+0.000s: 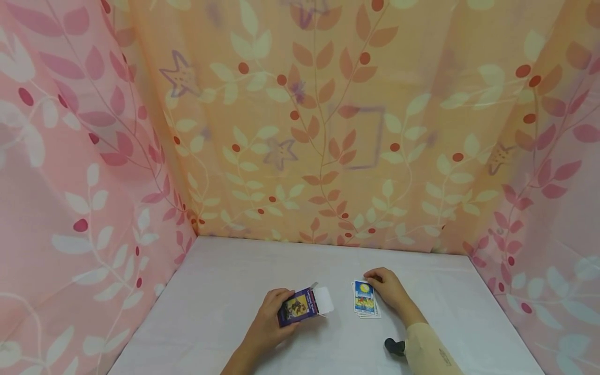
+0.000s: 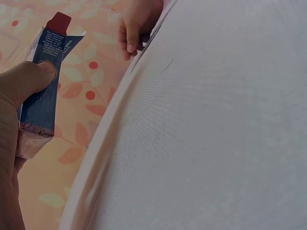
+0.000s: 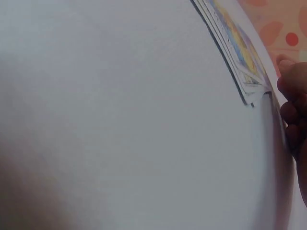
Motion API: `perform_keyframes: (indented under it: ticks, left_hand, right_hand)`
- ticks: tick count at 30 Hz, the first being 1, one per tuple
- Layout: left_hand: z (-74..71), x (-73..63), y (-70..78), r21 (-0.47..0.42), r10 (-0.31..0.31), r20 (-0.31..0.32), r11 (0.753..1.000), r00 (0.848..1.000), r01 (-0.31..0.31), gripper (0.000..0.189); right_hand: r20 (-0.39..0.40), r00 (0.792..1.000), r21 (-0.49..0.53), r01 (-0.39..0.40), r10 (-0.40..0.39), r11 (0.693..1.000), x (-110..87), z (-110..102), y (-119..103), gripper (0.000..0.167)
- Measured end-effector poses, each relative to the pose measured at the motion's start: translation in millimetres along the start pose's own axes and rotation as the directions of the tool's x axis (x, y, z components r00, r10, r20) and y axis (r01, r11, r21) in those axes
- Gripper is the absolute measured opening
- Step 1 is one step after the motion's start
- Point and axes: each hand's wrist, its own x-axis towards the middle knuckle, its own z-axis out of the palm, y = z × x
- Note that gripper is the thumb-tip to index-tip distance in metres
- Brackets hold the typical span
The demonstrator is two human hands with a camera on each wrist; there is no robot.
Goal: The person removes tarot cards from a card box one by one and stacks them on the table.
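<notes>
My left hand (image 1: 273, 317) grips a dark purple card box (image 1: 298, 307) with a picture on its front. The box's white end flap (image 1: 324, 299) stands open toward the right, and what is inside cannot be seen. In the left wrist view my thumb presses the narrow side of the box (image 2: 41, 103). Beside the box, a small, slightly uneven pile of illustrated cards (image 1: 364, 302) lies face up, a sun picture on top. My right hand (image 1: 388, 287) is at the pile's upper right corner, fingers loosely bent, with no card visible between them.
A white cloth (image 1: 225, 271) covers the table. Flowered curtains (image 1: 319, 156) close in the back and both sides. Near the right sleeve (image 1: 424, 346) a black rounded object (image 1: 395, 347) shows at the wrist.
</notes>
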Motion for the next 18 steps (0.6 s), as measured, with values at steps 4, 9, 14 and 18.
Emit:
perform_keyframes:
  ticks: [4, 9, 14, 18]
  left_hand:
    - [-0.4, 0.0, 1.3, -0.008, -0.02, 0.005, 1.0, 1.0, 0.02, 0.078]
    - [-1.2, -1.0, 2.7, -0.002, -0.034, 0.014, 0.999, 0.999, 0.034, 0.077]
    - [-0.8, -1.1, 3.0, 0.001, -0.025, 0.012, 1.0, 1.0, 0.025, 0.078]
    - [-0.6, -0.9, 2.9, -0.006, -0.018, 0.004, 1.0, 1.0, 0.018, 0.078]
  right_hand:
    - [-0.028, 0.999, 0.03, -0.026, 0.027, 0.999, -3.3, 0.2, -1.6, 0.015]
    - [-0.057, 0.994, 0.111, -0.084, 0.09, 0.99, -12.8, 2.5, -8.9, 0.017]
    - [-0.078, 0.989, 0.142, -0.117, 0.129, 0.983, -26.3, 5.9, -22.2, 0.02]
    - [-0.121, 0.988, 0.145, -0.08, 0.098, 0.986, -33.7, 7.0, -31.5, 0.021]
